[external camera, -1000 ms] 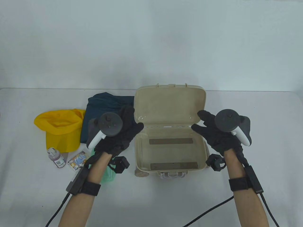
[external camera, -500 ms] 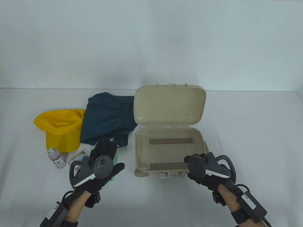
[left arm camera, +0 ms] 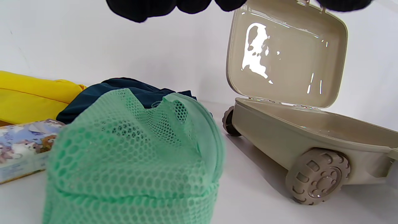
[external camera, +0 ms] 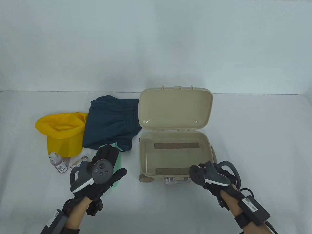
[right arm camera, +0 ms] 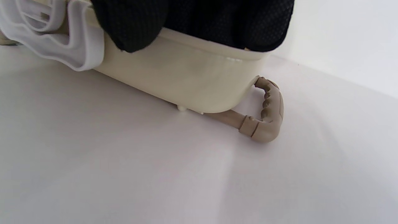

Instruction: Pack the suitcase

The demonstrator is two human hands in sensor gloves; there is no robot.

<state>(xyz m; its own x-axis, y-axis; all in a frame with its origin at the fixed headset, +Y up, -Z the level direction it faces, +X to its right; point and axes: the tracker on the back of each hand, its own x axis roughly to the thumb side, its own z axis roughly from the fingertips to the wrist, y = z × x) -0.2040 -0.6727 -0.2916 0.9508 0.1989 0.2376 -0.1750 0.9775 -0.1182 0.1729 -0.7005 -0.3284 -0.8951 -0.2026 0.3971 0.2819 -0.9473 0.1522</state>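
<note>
The beige suitcase (external camera: 142,156) lies open on the table, its lid (external camera: 174,109) standing up and its tray holding nothing. My right hand (external camera: 210,181) is at the tray's front right corner; in the right wrist view its fingers (right arm camera: 130,25) curl over the rim of the suitcase (right arm camera: 186,81). My left hand (external camera: 111,158) hovers flat over a green mesh bag (external camera: 119,160) left of the case. In the left wrist view the fingertips (left arm camera: 140,9) hang above the mesh bag (left arm camera: 133,155) without touching it, with the suitcase (left arm camera: 279,130) beyond.
Left of the case lie navy shorts (external camera: 109,121), a yellow cap (external camera: 62,131), a small bottle (external camera: 58,162) and a cartoon-printed pack (external camera: 77,164). A white latch (external camera: 176,180) sits on the case's front edge, and a handle (right arm camera: 267,115) sticks out underneath.
Both hands have drawn back from the raised lid toward the table's front. The left one settled over the green mesh bag, the right one at the case's front right corner.
</note>
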